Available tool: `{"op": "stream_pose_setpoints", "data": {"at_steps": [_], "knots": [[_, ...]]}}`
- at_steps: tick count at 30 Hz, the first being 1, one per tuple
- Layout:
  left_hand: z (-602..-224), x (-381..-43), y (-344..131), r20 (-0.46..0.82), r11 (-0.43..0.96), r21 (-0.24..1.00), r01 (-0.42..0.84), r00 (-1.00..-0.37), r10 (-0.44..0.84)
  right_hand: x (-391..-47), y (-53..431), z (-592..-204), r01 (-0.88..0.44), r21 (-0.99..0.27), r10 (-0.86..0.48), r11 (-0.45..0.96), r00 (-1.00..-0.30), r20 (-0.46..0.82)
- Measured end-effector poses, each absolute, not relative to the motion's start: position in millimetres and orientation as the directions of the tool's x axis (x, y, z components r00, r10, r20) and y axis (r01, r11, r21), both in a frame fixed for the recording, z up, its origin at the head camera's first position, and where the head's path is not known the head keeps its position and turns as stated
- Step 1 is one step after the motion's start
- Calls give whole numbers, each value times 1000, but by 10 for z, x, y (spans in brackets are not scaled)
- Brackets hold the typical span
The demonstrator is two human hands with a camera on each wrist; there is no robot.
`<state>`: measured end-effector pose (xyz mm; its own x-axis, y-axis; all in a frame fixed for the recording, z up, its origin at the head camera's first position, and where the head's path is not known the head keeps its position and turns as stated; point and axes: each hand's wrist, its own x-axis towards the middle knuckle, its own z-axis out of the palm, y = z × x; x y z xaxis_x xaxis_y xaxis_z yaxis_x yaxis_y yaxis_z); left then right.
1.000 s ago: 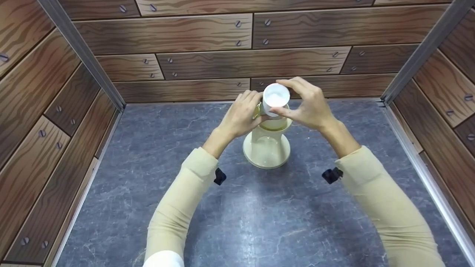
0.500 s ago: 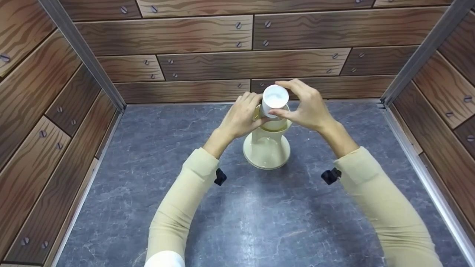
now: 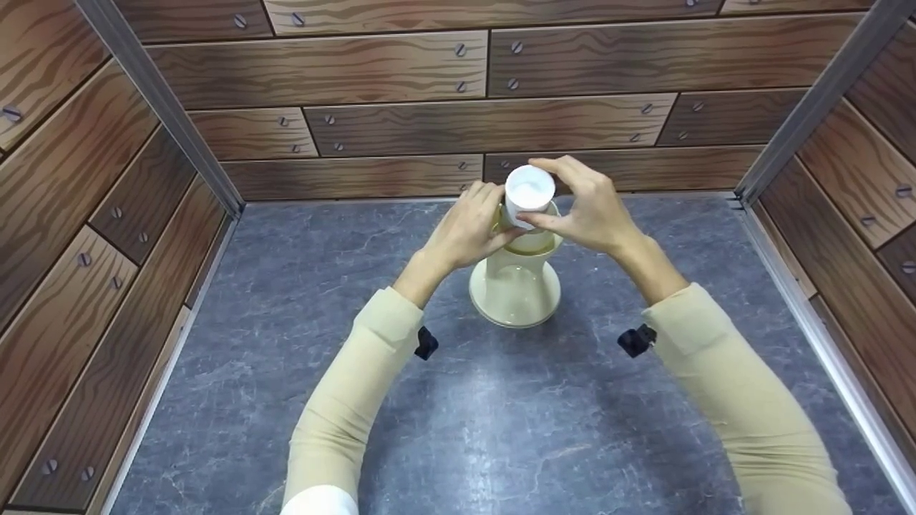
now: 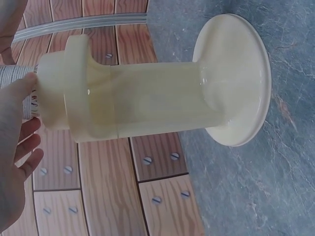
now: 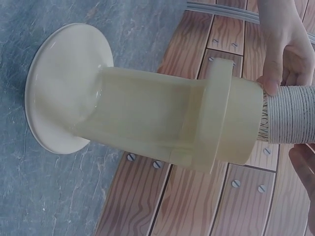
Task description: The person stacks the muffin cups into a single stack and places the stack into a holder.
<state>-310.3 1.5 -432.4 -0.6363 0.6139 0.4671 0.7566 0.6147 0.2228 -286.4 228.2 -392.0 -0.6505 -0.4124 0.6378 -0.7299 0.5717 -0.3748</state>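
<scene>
A cream cup dispenser [image 3: 512,290] with a round foot stands upright on the grey surface. Just above its collar [image 4: 51,93] is a stack of white paper cups [image 5: 293,115], rims ribbed along its side and open end upward. My left hand [image 3: 465,225] grips the stack low down, its thumb [image 4: 22,87] against the side near the collar. My right hand [image 3: 590,207] holds the top part between thumb and fingers. Printed marks show on the lowest cup wall. Whether the bottom cup reaches inside the collar is hard to tell.
Wood-patterned walls [image 3: 401,125] close in the back and both sides. Metal strips [image 3: 161,114] run along the corners. A dark camera hangs near each wrist. The marbled grey surface [image 3: 458,429] spreads in front of the dispenser.
The stack's top has shifted slightly left and down, with both hands keeping hold of it. The dispenser stays in place.
</scene>
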Motion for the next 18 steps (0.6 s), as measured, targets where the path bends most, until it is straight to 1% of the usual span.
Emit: {"op": "stream_pose_setpoints", "data": {"at_steps": [10,18], "knots": [[-4366,-3098,30,430,627,236,743,-658,618,-2904,2269,-3994,-725,-412,-389,552,-660,642],[-4361,-3096,47,373,658,255,708,-700,609,-2933,2285,-4056,-720,-425,-388,549,-670,633]]}}
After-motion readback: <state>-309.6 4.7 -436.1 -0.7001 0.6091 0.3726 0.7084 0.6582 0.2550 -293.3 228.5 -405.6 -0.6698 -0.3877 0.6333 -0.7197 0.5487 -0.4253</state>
